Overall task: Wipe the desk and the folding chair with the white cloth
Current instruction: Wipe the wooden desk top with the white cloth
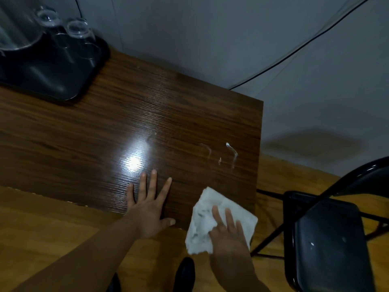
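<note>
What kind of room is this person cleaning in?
Probably a plain office or break room: a wood-grain desk against a bare wall, a black folding chair beside it, and a black tray of upturned clear glasses.

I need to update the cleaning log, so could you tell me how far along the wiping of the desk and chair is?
Early stage, it seems. In hand: the right hand presses the white cloth flat on the desk's near right corner, while the left hand rests flat beside it. Left: white smears remain beyond the cloth, and the black folding chair shows white specks on its seat.
</note>
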A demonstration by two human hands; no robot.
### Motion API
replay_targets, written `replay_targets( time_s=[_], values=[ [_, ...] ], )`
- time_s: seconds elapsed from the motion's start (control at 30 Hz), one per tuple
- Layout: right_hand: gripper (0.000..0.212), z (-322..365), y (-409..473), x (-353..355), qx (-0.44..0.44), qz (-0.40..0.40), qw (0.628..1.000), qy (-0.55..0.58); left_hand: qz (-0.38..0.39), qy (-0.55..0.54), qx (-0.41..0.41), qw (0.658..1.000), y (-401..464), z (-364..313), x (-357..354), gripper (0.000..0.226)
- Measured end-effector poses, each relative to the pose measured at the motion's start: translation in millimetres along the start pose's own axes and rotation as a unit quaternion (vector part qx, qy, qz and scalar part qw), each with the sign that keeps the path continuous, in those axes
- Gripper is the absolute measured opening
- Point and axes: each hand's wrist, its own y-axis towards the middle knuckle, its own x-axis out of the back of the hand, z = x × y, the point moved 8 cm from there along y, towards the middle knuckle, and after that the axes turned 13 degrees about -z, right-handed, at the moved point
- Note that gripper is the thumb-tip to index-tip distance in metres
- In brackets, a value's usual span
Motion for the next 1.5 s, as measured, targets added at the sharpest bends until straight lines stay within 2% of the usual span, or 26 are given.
replay_targets(
  time_s=[0.03,0.1,0.13,0.2,0.3,0.5,0.6,0.63,0.73,0.77,0.8,0.87,0.93,1.0,1.07,1.13,1.2,1.33,1.4,1.5],
  values=[
    [0.022,-0.5,-5.8,-0.1,0.005,-0.026,1.0,0.002,0.0,0.0,0.0,1.0,0.1,0.0,0.5,0.117],
    [0.022,-2.9,-0.4,-5.2,-0.01,0.001,1.0,-0.002,-0.001,0.001,0.001,1.0,-0.1,0.3,1.2,0.117],
    [0.032,-7.1,6.9,-15.1,-0.025,0.039,0.999,0.012,0.001,0.003,0.001,1.0,0.0,0.3,1.2,0.117],
    [0.049,-19.6,27.8,-20.5,-0.054,0.056,0.997,0.02,0.006,0.002,-0.001,1.0,-0.4,-0.3,0.4,0.117],
    [0.059,-27.4,78.9,-2.5,-0.064,-0.003,0.997,0.032,0.001,-0.002,-0.001,1.0,0.3,0.2,0.6,0.117],
    [0.05,-34.2,152.3,22.2,-0.083,-0.043,0.995,0.045,0.001,-0.004,-0.003,1.0,-1.6,-0.3,2.2,0.117],
    [0.054,-22.1,118.8,10.8,-0.04,-0.045,0.998,0.014,0.004,-0.004,-0.005,1.0,-2.0,-0.7,2.7,0.116],
    [0.053,-15.4,96.1,1.7,-0.019,-0.023,0.999,0.011,0.007,-0.004,-0.004,1.0,-1.8,-0.8,2.5,0.116],
    [0.036,-4.8,29.7,-18.0,0.062,0.036,0.997,0.003,0.014,-0.005,-0.002,1.0,-2.1,-1.9,2.4,0.116],
    [0.029,-11.4,19.9,-17.2,0.057,0.041,0.998,-0.004,0.014,-0.006,-0.003,1.0,-2.4,-2.5,2.5,0.116],
    [0.027,-22.1,17.2,-16.3,0.042,0.046,0.998,-0.001,0.015,-0.008,-0.003,1.0,-2.7,-3.0,2.7,0.115],
    [0.039,-51.6,31.0,-20.4,-0.019,0.061,0.997,0.033,0.017,-0.012,-0.005,1.0,-3.1,-3.4,3.2,0.115],
    [0.052,-78.6,69.2,-4.8,-0.1,-0.002,0.994,0.037,0.022,-0.012,-0.007,1.0,-3.9,-3.5,4.0,0.114],
    [0.052,-90.8,120.1,19.4,-0.17,-0.069,0.982,0.053,0.021,-0.01,-0.006,1.0,-4.0,-2.8,4.7,0.114],
    [0.051,-85.2,168.6,36.1,-0.202,-0.091,0.972,0.084,0.02,-0.008,-0.006,1.0,-4.6,-2.8,4.6,0.114],
    [0.054,-61.7,198.4,36.0,-0.166,-0.086,0.978,0.091,0.018,-0.008,-0.007,1.0,-4.7,-2.5,4.6,0.113],
    [0.056,-31.0,196.1,28.5,-0.09,-0.082,0.989,0.084,0.014,-0.009,-0.005,1.0,-3.7,-2.2,4.4,0.114],
    [0.048,-13.0,116.8,2.4,0.058,-0.04,0.995,0.064,0.013,-0.013,-0.007,1.0,-2.6,-2.4,2.5,0.115],
    [0.047,-44.6,96.1,0.3,0.053,-0.01,0.996,0.077,0.007,-0.014,-0.01,1.0,-1.7,-2.0,2.2,0.115],
    [0.047,-92.1,132.1,20.0,-0.034,-0.037,0.997,0.058,0.004,-0.014,-0.013,1.0,-1.4,-2.1,1.3,0.115]
  ],
)
